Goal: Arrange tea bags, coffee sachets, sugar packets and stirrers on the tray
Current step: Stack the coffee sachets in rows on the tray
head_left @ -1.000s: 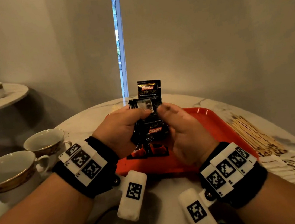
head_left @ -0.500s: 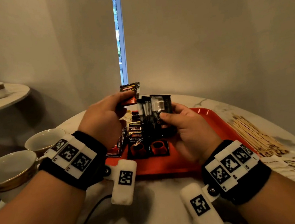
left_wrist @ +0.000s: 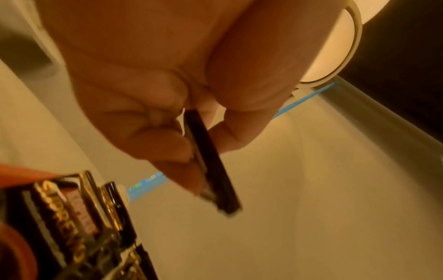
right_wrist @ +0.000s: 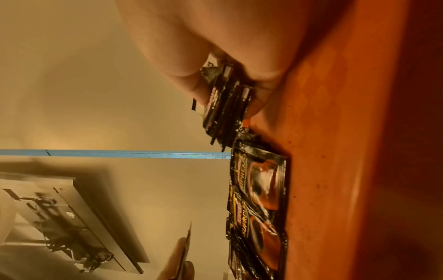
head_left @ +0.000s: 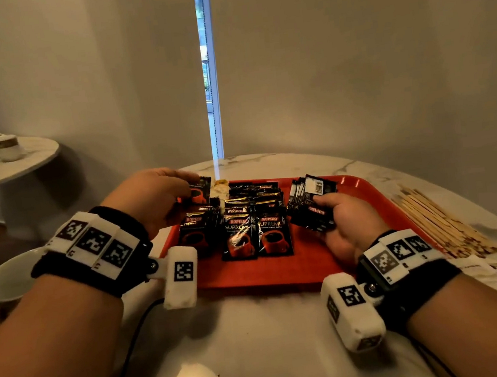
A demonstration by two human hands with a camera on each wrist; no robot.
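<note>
My left grip (head_left: 161, 195) pinches one sachet (head_left: 199, 190) over the tray's (head_left: 281, 274) far-left rows; right grip (head_left: 341, 224) holds the stack (head_left: 310, 200).

"KOPIKO SUPREME" on coffee sachets (head_left: 272, 232)

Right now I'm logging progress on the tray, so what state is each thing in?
left hand: pinches one coffee sachet over the tray's far left.
right hand: holds a stack of sachets, its grip above the tray.
red tray: flat on the table, sachets in overlapping rows.
stirrers: still off the tray.
cup: upright, empty.
</note>
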